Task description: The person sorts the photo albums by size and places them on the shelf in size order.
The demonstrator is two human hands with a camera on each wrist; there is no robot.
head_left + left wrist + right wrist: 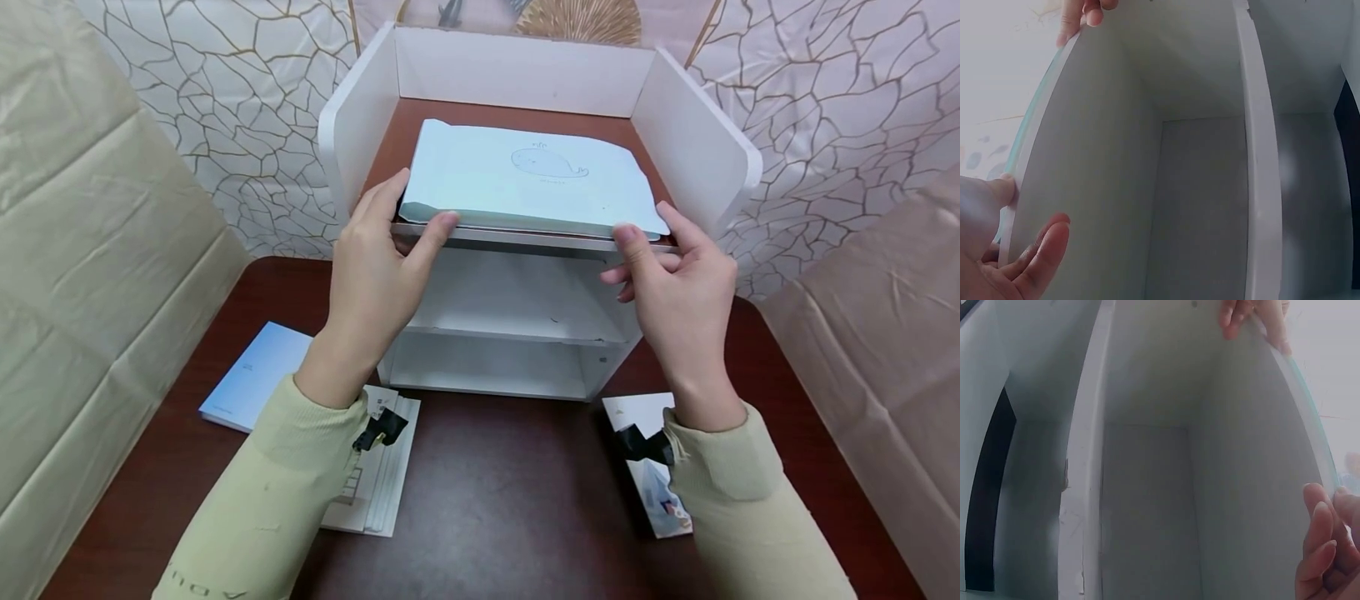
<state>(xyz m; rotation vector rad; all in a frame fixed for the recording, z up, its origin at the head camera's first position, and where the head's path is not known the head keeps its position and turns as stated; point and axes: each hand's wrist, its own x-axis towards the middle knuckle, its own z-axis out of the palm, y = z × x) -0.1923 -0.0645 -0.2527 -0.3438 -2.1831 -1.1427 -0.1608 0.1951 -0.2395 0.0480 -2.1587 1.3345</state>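
Observation:
On the brown top board of a white shelf unit (502,287) lies a flat, pale blue-white book-like thing with a whale drawing (517,179). Its front side runs along the board's front edge. My left hand (378,267) is at its front left corner, the thumb against the front side and other fingers along the left end. At the front right corner, my right hand (678,292) has its thumb on the front side and index finger by the right end. Lower right fingers extend beneath the board. In the left wrist view, fingers (1044,256) reach under the board too.
White side and back panels (525,71) enclose the unit's top. Below are two open compartments. On the dark table (495,500) lie a blue book (258,367) and stacked white books (382,483) at left, and a white box-like thing (652,475) under the right wrist.

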